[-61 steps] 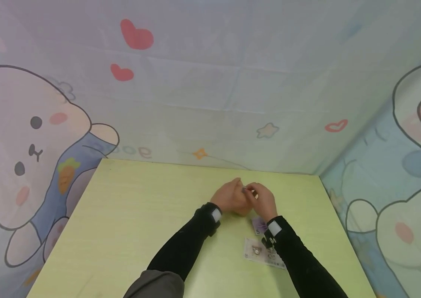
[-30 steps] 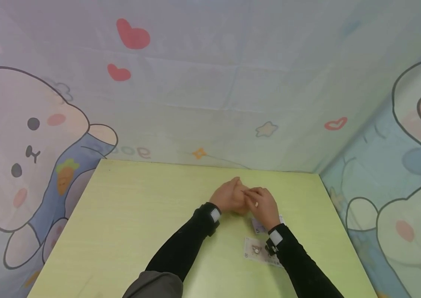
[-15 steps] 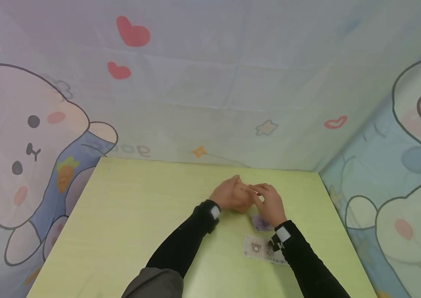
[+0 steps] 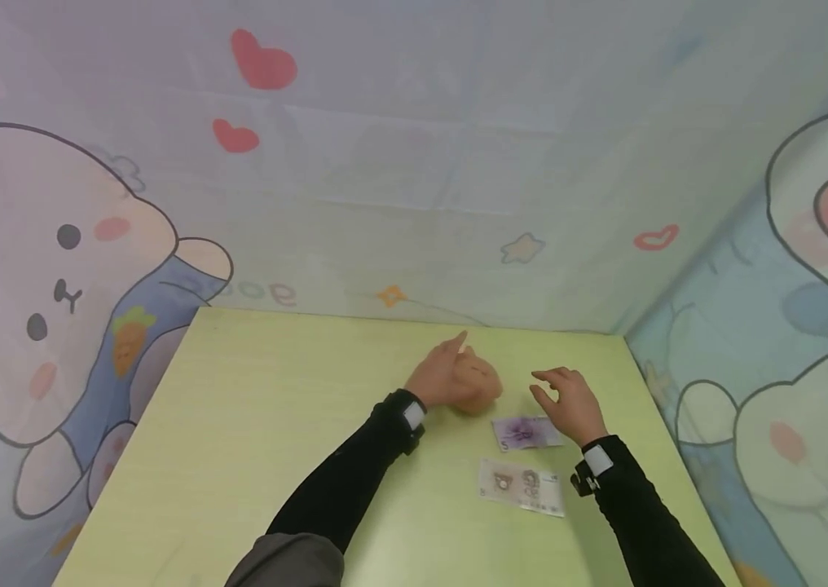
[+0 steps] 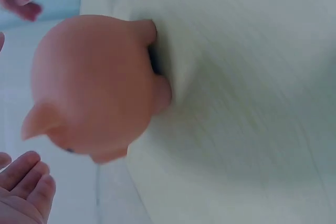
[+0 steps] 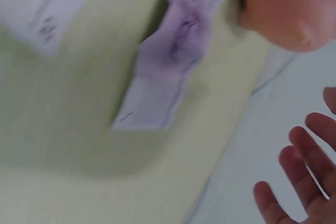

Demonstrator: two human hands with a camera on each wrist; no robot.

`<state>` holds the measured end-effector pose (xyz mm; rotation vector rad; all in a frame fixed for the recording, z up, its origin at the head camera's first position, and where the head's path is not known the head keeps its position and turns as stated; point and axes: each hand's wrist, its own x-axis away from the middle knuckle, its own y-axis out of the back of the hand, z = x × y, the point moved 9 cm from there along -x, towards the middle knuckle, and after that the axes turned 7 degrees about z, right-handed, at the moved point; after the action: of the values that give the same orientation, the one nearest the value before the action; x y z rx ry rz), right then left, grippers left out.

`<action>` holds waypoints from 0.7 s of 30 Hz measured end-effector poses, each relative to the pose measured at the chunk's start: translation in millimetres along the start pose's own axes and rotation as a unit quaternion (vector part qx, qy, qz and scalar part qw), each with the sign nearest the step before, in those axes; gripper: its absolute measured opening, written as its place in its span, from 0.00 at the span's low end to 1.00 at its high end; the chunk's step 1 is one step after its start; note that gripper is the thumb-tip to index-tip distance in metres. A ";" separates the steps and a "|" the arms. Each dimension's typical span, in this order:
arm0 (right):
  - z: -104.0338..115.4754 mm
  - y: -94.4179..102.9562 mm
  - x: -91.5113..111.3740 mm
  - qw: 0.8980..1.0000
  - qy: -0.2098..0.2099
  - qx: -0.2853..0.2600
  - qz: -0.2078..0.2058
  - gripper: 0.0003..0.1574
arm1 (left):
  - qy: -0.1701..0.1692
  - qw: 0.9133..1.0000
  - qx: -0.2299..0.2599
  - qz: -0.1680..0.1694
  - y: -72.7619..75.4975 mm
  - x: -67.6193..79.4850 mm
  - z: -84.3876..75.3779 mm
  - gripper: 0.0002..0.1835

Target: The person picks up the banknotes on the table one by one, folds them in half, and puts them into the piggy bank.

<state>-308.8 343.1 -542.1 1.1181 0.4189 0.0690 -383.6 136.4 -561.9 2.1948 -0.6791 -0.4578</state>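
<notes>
An orange-pink piggy bank [image 4: 480, 385] stands on the table, with a slot in its back; the left wrist view shows its rounded body [image 5: 94, 77] and short feet. My left hand [image 4: 436, 378] is at its left side, fingers extended; whether it touches the bank cannot be told. My right hand [image 4: 571, 405] hovers to the right of the bank, fingers spread and loosely bent, with nothing seen between them. Below it lies a purple banknote [image 4: 526, 433], creased and wavy in the right wrist view. Nearer me lies a pale pinkish banknote [image 4: 521, 487].
The pale yellow table [image 4: 275, 408] ends at a fabric backdrop [image 4: 385, 163] printed with hearts and cartoon animals. The backdrop also closes off the left and right sides.
My right hand was at the top of the piggy bank, pinching a small greyish thing earliest on. It has drawn away to the right with fingers parted, uncovering both banknotes.
</notes>
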 end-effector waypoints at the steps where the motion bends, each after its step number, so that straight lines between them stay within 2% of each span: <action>1: -5.1 -3.4 3.6 1.000 -0.005 0.008 0.014 0.19 | 0.000 1.000 0.004 -0.003 3.7 4.4 1.8 0.56; 6: -30.3 -21.5 21.3 0.996 -0.029 0.044 0.072 0.24 | -0.003 0.999 -0.025 -0.025 21.2 34.9 11.2 0.51; 12: -44.2 -37.2 31.9 0.990 -0.041 0.087 0.105 0.25 | -0.012 0.995 -0.084 -0.043 37.8 77.7 13.5 0.45; 17: -47.9 -48.5 35.5 0.986 -0.036 0.112 0.121 0.24 | 0.003 0.991 -0.126 -0.036 38.6 110.2 15.0 0.40; 21: -50.5 -56.0 38.5 0.983 -0.039 0.124 0.127 0.22 | 0.010 0.989 -0.144 -0.028 38.9 134.4 9.9 0.33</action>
<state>-300.1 371.6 -621.4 1.4126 0.2164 0.2017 -294.7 28.3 -552.1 1.9456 -0.5062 -0.5274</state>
